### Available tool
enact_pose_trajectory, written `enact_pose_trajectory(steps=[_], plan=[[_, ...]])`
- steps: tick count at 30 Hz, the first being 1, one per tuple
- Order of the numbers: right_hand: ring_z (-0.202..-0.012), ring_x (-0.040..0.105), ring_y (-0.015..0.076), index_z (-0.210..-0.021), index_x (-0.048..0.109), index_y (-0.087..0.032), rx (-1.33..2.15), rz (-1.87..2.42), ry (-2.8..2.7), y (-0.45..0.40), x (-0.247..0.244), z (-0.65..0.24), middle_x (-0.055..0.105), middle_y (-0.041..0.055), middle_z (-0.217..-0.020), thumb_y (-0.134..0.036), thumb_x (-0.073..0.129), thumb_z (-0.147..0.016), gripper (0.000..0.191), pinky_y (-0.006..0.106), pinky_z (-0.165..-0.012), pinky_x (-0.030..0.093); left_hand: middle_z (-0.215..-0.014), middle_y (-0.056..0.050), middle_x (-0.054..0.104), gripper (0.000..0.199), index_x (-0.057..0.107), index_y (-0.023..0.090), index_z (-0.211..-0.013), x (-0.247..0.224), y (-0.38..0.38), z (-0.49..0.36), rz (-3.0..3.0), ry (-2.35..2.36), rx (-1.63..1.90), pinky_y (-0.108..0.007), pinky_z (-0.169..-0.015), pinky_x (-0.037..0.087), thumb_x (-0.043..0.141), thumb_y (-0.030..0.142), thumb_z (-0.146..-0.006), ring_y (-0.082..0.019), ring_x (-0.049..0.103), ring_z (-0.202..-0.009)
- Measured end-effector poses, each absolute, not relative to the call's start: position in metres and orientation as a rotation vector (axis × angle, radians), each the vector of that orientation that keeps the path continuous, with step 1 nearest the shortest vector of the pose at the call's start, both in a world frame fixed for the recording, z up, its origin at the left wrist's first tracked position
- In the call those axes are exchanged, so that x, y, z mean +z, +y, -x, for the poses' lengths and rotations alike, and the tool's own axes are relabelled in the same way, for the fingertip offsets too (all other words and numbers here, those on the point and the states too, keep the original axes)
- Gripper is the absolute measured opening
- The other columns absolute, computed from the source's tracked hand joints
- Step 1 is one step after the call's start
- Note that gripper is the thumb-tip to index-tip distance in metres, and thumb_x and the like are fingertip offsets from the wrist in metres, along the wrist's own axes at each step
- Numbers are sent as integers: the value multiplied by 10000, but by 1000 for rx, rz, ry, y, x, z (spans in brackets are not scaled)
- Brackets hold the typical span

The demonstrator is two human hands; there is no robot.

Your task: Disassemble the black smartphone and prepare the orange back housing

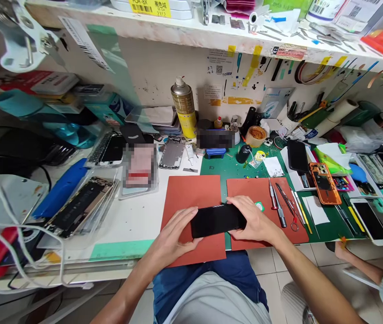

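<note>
A black phone [217,220] is held sideways between both hands, its dark screen facing up, above two reddish-brown mats [198,191]. My left hand [178,234] grips its left end, fingers along the top edge and thumb below. Around the right end, my right hand [254,219] is closed with its thumb at the lower edge. A small green-and-white round item [259,206] lies just beyond my right hand. Screwdrivers [279,208] and tweezers [287,200] rest on the right mat.
An opened phone [78,207] and a blue tool [60,189] lie left. A yellow spray can [184,110] stands behind. An orange phone shell [325,183] and white phone [371,220] are right. A shelf [178,38] overhangs the bench. Another person's arm [363,265] shows lower right.
</note>
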State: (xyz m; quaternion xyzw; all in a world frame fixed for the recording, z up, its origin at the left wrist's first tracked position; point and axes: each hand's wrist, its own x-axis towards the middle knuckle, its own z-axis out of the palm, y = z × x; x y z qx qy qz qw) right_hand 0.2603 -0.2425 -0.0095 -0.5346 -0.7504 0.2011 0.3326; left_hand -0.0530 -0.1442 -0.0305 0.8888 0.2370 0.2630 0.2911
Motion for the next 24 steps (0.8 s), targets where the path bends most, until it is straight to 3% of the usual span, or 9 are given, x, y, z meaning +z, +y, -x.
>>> enact_pose_trajectory(steps=[14,24], plan=[[-1426,551,384,-1696,294,-266,562,1415,-2012,-247,-7,-261,555,184,-1555,-184,783,-885,951,643,-1189,485,-1580,-119,619,824,340,351,-1702,-29,-145,53,-2340,640,674,-527,-1168,584,761,247,-1002,-318,620,-1441],[-1415,573,374,-1713,285,-268,512,1405,-1998,-249,-9,-260,560,180,-1558,-173,752,-888,953,626,-1173,519,-1566,-104,640,810,354,344,-1701,-27,-145,52,-2366,643,694,-486,-1159,595,756,250,-1003,-301,641,-1427]])
